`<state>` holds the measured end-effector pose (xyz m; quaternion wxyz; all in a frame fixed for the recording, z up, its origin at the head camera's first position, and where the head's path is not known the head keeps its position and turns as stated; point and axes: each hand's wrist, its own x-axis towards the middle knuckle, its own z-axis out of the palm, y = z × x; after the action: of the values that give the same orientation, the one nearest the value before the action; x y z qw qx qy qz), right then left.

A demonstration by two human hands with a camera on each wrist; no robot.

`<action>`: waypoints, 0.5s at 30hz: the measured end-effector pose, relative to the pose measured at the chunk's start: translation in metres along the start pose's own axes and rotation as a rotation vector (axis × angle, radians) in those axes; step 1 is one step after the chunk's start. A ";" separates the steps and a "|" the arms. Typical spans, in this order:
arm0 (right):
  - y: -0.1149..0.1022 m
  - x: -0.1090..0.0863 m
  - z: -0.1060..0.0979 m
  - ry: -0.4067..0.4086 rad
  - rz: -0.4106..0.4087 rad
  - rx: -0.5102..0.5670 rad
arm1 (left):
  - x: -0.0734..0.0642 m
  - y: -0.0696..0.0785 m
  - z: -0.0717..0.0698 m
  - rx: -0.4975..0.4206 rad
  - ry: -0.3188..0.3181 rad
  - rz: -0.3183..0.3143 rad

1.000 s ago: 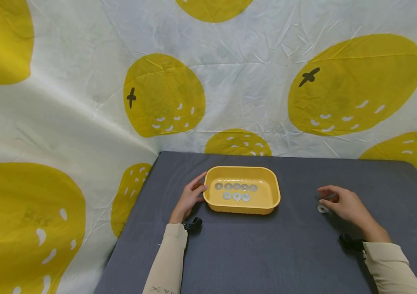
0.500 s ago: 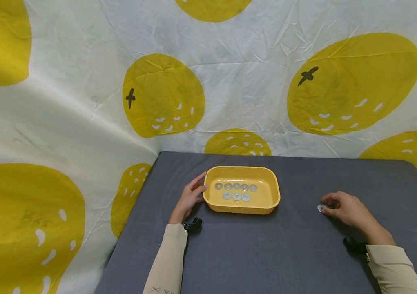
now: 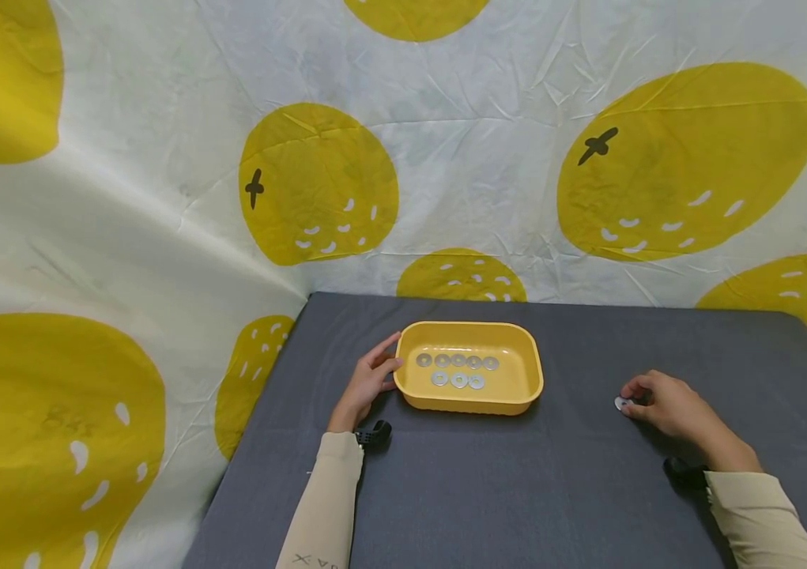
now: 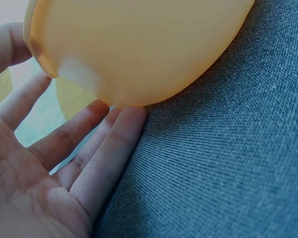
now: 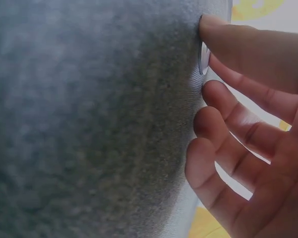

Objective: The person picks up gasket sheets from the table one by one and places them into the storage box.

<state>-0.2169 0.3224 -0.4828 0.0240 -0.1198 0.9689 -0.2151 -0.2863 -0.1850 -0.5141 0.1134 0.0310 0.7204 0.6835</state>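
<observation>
A shallow yellow plastic tray (image 3: 510, 395) sits on the grey cloth, with several flat metal washers (image 3: 458, 380) in two rows on its floor. At its left end my left hand (image 3: 363, 387) holds the wall, the thumb over the rim and the other fingers spread against the outside. Off to the right, my right hand (image 3: 673, 407) pinches a single washer (image 3: 620, 403) between thumb and index finger, low over the cloth. In the right wrist view this washer (image 5: 204, 58) appears edge-on under the thumb, the other fingers loosely bent at the cloth.
The grey cloth-covered table (image 3: 503, 490) stretches between and in front of both hands. A white curtain (image 3: 474, 190) printed with large yellow fruit hangs behind the table and along its left side. Black straps circle both wrists.
My right thumb and index finger have closed on the lone washer, with the hand drawn back slightly to the right. The left hand and tray have stayed put.
</observation>
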 end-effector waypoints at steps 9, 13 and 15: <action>0.001 0.006 -0.001 -0.043 -0.010 0.013 | 0.002 -0.001 -0.001 0.001 -0.001 -0.008; 0.000 0.006 -0.002 -0.052 -0.001 0.019 | 0.003 -0.001 0.000 -0.006 0.007 -0.011; 0.000 0.006 -0.003 -0.053 0.013 0.018 | 0.003 -0.002 0.000 -0.008 0.008 -0.010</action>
<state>-0.2228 0.3217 -0.4803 0.0522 -0.1190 0.9667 -0.2205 -0.2888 -0.1848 -0.5159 0.1141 0.0240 0.7183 0.6858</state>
